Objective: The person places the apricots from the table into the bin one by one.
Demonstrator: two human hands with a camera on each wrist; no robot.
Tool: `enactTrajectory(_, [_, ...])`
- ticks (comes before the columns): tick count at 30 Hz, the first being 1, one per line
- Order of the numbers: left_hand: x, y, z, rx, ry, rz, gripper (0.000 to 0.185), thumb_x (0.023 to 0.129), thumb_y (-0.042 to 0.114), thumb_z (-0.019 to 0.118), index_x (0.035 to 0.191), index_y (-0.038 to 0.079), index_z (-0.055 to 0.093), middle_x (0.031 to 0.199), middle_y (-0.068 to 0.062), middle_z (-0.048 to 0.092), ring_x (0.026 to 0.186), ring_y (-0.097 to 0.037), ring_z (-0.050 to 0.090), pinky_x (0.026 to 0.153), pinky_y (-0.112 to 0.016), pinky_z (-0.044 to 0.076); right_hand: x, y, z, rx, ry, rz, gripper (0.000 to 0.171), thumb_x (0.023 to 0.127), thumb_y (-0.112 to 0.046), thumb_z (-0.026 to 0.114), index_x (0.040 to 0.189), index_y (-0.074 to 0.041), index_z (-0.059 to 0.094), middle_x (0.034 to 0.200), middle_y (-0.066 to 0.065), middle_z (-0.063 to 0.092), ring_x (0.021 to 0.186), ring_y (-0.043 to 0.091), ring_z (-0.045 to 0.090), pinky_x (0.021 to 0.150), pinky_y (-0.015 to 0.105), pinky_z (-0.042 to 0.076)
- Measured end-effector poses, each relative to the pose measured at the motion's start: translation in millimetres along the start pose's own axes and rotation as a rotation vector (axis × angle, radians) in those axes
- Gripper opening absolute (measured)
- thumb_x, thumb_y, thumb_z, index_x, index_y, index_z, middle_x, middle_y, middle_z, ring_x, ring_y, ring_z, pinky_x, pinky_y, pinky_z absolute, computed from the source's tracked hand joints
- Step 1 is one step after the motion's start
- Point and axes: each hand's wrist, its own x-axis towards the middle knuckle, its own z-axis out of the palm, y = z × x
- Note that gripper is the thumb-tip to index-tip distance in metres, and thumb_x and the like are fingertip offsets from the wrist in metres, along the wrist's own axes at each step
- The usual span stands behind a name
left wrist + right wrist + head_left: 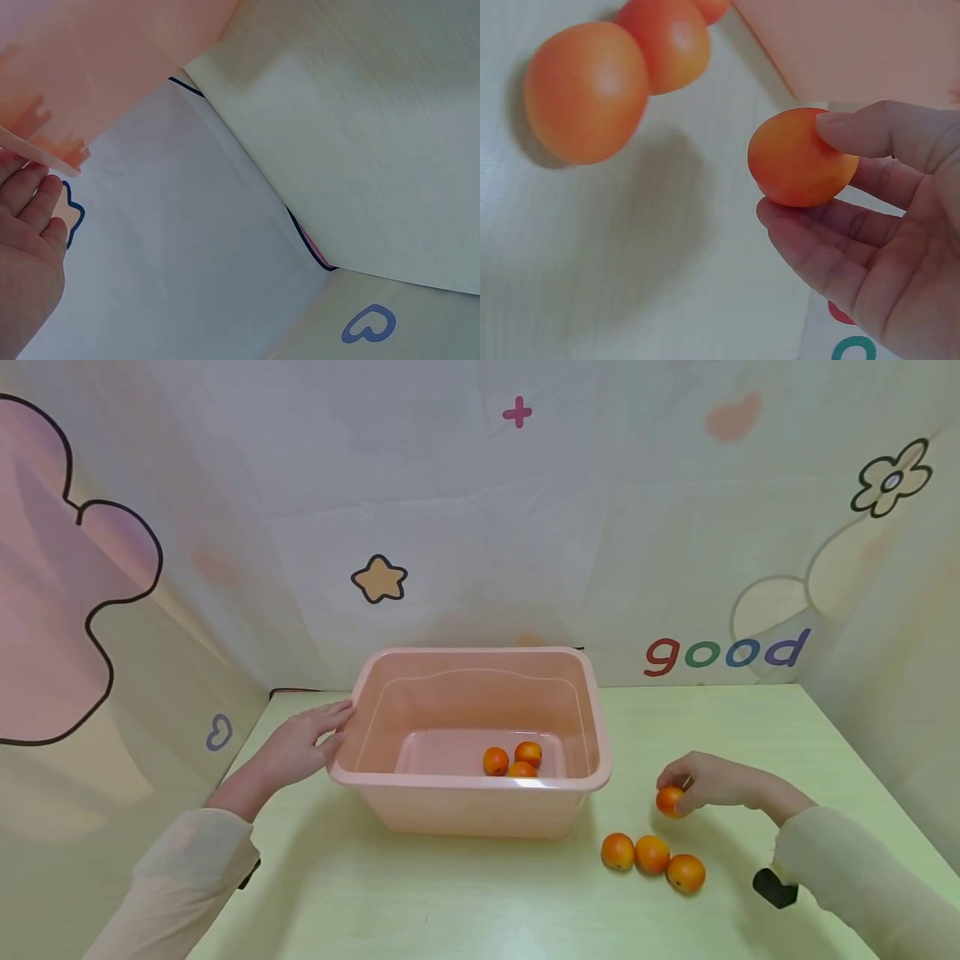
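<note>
My right hand point(708, 783) pinches an orange-red round fruit point(799, 159) between thumb and fingers, just above the table. In the right wrist view the thumb lies on top of the fruit, with fingers beneath. My left hand point(303, 745) touches the left rim of a pink plastic basin point(465, 810), its fingers fairly straight. In the left wrist view the left fingers point(26, 196) lie against the rim's outer side. Inside the basin are 3 similar fruits, one of them a fruit point(495, 761) on the left. Three more, including a middle fruit point(652, 855), sit in a row on the table.
The pale wooden table point(450, 902) carries the basin near its back edge. A white printed cloth point(465, 510) hangs behind and along both sides. The fruit row lies right of the basin's front, nearer to me than my right hand.
</note>
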Motion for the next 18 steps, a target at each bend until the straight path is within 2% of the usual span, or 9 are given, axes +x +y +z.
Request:
enactTrajectory(7, [0.0,0.4,-0.8,-0.008,-0.003,-0.012,0.046,0.089,0.015,0.047,0.132,0.002,0.038,0.138,-0.018,0.036,0.125,-0.040,0.033,0.099,-0.057,0.029,-1,-15,-17,-0.011,0.016,-0.035,0.034,0.074,-0.012,0.066,0.105,-0.002,0.059,0.092,0.003,0.062,0.085,0.018,0.052,0.078,0.039,0.048])
enactTrajectory(18, [-0.4,-0.1,0.2,-0.011,0.009,0.002,0.045,0.089,0.014,0.048,0.131,0.000,0.039,0.137,-0.019,0.037,0.124,-0.041,0.034,0.099,-0.057,0.029,-3,-47,-46,-0.096,0.054,-0.089,0.034,0.076,-0.014,0.063,0.108,-0.003,0.058,0.092,0.002,0.062,0.084,0.017,0.054,0.077,0.037,0.049])
